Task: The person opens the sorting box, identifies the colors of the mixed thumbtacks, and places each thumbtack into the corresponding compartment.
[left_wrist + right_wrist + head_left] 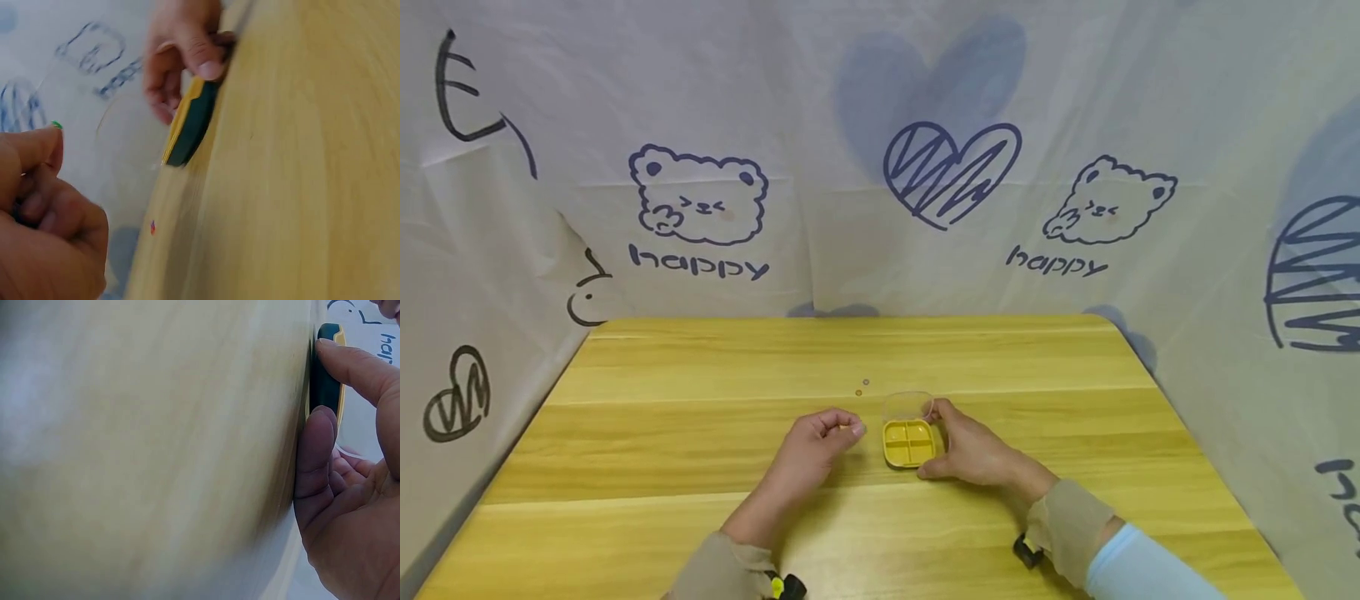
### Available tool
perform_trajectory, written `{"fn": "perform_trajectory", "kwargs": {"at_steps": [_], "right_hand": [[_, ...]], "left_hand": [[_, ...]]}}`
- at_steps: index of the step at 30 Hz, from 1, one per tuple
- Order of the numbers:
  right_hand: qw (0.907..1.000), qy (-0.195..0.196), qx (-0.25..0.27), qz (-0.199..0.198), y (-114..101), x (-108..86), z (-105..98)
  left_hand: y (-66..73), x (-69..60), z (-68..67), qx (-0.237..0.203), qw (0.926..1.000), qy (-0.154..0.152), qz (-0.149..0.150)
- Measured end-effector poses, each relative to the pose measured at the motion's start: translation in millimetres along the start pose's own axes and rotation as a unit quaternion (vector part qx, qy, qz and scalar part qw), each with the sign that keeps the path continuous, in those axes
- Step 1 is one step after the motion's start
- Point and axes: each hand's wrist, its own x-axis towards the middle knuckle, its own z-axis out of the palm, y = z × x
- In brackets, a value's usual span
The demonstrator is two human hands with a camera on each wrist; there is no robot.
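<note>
A small pill box [908, 443] lies on the table, with a yellow inside split into several compartments that look empty. Its clear lid [908, 406] is raised at the far side, and the left wrist view shows a dark green base [195, 125]. My right hand [973, 446] grips the box along its right side, thumb at the near corner, as the right wrist view also shows. Left of the box is my left hand [812, 450], held apart from it. Between thumb and fingertip it pinches a tiny green piece [57, 125], too small to identify.
Two tiny round pieces, one orange-brown [858, 392] and one greyish [866, 382], lie on the wooden table [662, 450] beyond the box. White cloth [820, 225] with printed drawings hangs behind the table and at both sides.
</note>
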Motion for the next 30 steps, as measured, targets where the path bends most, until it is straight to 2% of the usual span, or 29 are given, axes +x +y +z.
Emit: {"fn": "perform_trajectory", "kwargs": {"at_steps": [1, 3, 5, 6, 8, 9, 11, 12, 14, 17, 19, 21, 27, 30], "right_hand": [[1.0000, -0.001, 0.002, 0.000, -1, -0.1, 0], [1.0000, -0.003, 0.001, 0.001, -1, -0.2, 0], [1.0000, -0.004, -0.001, 0.003, -1, -0.8, -1], [1.0000, -0.004, -0.003, 0.003, -1, -1.5, -2], [1.0000, -0.005, -0.005, 0.002, -1, -2.5, -3], [1.0000, -0.006, -0.006, 0.002, -1, -2.9, -4], [1.0000, -0.008, -0.004, -0.002, -1, -3.5, -4], [0.9999, -0.010, -0.002, -0.004, -1, -3.3, -4], [0.9999, -0.013, 0.000, -0.006, -1, -2.6, -4], [0.9998, -0.016, 0.005, -0.006, -1, -2.3, -3], [0.9998, -0.018, 0.009, -0.003, 0, -2.0, -3], [0.9998, -0.019, 0.010, -0.002, 0, -1.6, -3], [0.9999, -0.009, 0.000, -0.009, 0, -1.6, -3], [0.9999, -0.008, 0.000, -0.011, 0, -2.2, -2]], "left_hand": [[1.9, 0.4, 4.5, 0.049, 0.9987, -0.004, 0.015], [5.7, 1.4, 13.8, 0.138, 0.9888, -0.013, 0.055], [9.2, 4.4, 23.5, 0.221, 0.9699, -0.023, 0.099], [10.5, 7.1, 28.5, 0.265, 0.9556, -0.026, 0.126], [12.9, 12.7, 37.8, 0.347, 0.9207, -0.028, 0.176], [13.5, 16.0, 42.0, 0.381, 0.9028, -0.027, 0.198], [14.7, 21.9, 49.5, 0.433, 0.8718, -0.026, 0.228], [15.1, 24.5, 52.5, 0.452, 0.8600, -0.027, 0.235], [15.0, 29.3, 57.7, 0.481, 0.8429, -0.030, 0.239], [13.1, 36.5, 64.3, 0.516, 0.8233, -0.038, 0.232], [11.5, 39.8, 67.5, 0.538, 0.8089, -0.036, 0.235], [10.7, 41.7, 69.7, 0.553, 0.7977, -0.033, 0.237], [10.5, 44.4, 73.0, 0.587, 0.7728, -0.016, 0.242], [11.4, 45.4, 73.8, 0.594, 0.7674, -0.012, 0.240]]}}
